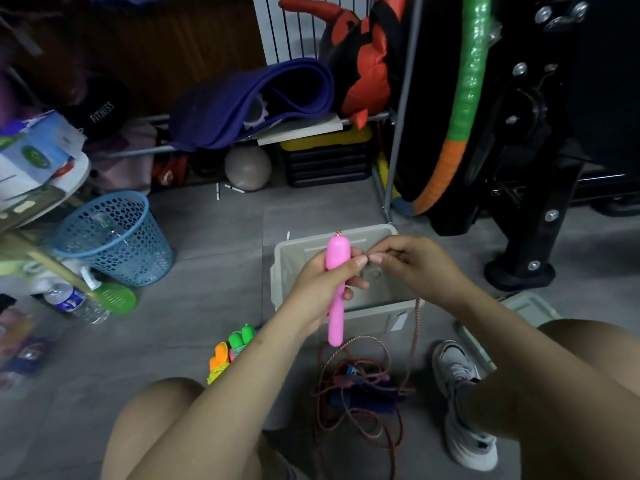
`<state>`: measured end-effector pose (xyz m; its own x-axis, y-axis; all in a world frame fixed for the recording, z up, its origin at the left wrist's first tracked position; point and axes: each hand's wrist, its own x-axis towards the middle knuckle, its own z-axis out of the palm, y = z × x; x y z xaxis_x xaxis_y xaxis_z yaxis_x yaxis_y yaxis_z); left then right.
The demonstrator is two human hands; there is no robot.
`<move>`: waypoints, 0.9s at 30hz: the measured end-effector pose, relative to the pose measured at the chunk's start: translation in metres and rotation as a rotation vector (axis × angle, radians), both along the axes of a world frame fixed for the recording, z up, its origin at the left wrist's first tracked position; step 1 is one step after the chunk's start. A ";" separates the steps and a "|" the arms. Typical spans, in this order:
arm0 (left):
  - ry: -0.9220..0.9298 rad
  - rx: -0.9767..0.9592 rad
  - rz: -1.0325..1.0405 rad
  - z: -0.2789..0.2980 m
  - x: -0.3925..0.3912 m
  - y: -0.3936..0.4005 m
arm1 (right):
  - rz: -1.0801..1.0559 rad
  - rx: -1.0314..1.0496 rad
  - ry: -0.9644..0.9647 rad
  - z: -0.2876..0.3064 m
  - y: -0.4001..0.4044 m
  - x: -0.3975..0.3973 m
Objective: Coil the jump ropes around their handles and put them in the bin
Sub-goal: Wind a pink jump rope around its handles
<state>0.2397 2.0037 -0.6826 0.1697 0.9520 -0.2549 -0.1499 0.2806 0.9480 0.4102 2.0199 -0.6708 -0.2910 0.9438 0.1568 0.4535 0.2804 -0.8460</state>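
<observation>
My left hand (323, 289) grips a pink jump-rope handle (336, 292) upright above the grey bin (370, 317). My right hand (412, 265) pinches the thin red-and-white rope (417, 327) beside the handle's top. From there the rope hangs down over the bin's front wall to a loose tangle (360, 393) on the floor, lying over a blue handle (353, 372). A coiled rope with green and orange handles (232, 351) lies on the floor left of the bin.
A blue mesh basket (114, 237) stands at the left, with a water bottle (76, 303) and green lid near it. The bin's lid (509, 323) lies at the right by my shoe (464, 403). Black exercise gear and a shelf rack stand behind.
</observation>
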 end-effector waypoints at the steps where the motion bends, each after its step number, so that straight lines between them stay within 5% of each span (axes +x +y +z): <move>1: 0.028 0.000 -0.015 0.000 -0.002 0.002 | -0.016 -0.015 -0.006 -0.001 0.000 0.001; 4: 0.107 -0.060 0.122 -0.002 -0.014 0.012 | -0.035 -0.053 -0.120 0.001 0.001 0.008; 7: -0.007 -0.104 0.452 -0.001 -0.038 0.028 | -0.045 -0.118 -0.431 0.006 0.011 0.026; 9: 0.092 -0.074 0.572 0.003 -0.052 0.032 | -0.107 -0.217 -0.576 0.009 0.016 0.037; 13: 0.373 -0.014 0.422 0.005 -0.041 0.021 | -0.110 -0.274 -0.258 0.015 0.012 0.038; 19: 0.250 0.010 -0.077 0.003 0.003 -0.004 | -0.034 -0.115 0.022 0.018 0.008 0.013; 27: 0.093 -0.044 -0.024 0.006 0.014 0.000 | -0.038 -0.157 0.379 0.018 0.007 -0.001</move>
